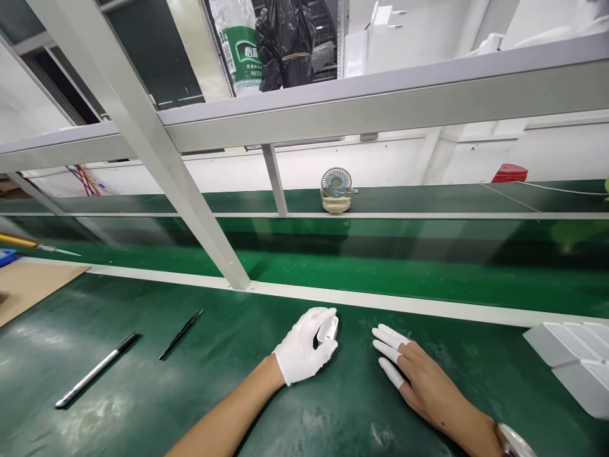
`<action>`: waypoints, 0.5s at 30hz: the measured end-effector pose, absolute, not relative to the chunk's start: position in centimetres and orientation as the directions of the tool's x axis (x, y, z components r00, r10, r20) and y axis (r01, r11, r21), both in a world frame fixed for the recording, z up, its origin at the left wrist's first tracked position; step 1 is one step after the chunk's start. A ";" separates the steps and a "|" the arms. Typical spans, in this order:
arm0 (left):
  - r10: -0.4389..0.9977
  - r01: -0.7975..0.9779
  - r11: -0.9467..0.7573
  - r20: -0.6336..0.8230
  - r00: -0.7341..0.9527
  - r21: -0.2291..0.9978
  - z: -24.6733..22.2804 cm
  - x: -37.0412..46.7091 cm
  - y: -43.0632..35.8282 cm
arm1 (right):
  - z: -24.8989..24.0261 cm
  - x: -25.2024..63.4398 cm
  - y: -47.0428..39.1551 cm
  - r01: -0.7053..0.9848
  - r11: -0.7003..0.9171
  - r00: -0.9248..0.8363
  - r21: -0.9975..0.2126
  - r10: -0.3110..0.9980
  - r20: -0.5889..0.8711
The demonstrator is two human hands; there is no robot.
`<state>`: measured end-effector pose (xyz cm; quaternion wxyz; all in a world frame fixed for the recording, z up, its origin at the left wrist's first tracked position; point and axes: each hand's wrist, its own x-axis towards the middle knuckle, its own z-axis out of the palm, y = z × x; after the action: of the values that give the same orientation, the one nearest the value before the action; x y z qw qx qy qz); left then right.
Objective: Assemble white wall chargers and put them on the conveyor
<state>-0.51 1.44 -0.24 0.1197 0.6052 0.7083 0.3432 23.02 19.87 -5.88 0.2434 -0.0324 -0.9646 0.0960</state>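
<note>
My left hand (304, 348), in a white glove, is closed around a small white plastic piece (328, 330) just above or on the green tabletop (314, 425). Only part of that piece shows between thumb and fingers, so its exact kind is unclear. To its right, my right hand (412, 368) lies low over the table with fingers stretched out and nothing in them. White finger cots cover several of its fingertips, and a watch (514, 439) is on the wrist. The two hands are apart.
At left lie a silver-and-black pen (98, 371) and thin black tweezers (181, 334). White boxes (578, 362) stand at the right edge. A slanted metal post (190, 197) meets the table's far edge. Beyond runs a green conveyor belt (380, 273), with a small fan (336, 189) behind.
</note>
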 end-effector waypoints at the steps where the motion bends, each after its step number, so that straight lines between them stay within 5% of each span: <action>1: 0.938 0.774 0.025 0.254 -0.238 0.633 -0.2 -0.5 1.4 | -5.9 23.0 19.9 0.016 0.979 -0.881 -0.203 0.110 0.461; 11: 0.919 0.768 0.089 0.245 -0.309 0.634 -0.5 -0.3 1.6 | -6.2 22.9 20.0 0.017 0.977 -0.883 -0.215 0.115 0.455; 15: 0.848 0.848 0.052 0.426 -0.316 0.527 0.1 0.3 1.0 | -6.1 22.8 20.0 0.022 0.978 -0.892 -0.207 0.113 0.438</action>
<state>0.29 1.03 0.15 -0.0005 0.5846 0.7253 0.3636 22.81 19.95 -6.13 0.2298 -0.0347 -0.9676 0.0988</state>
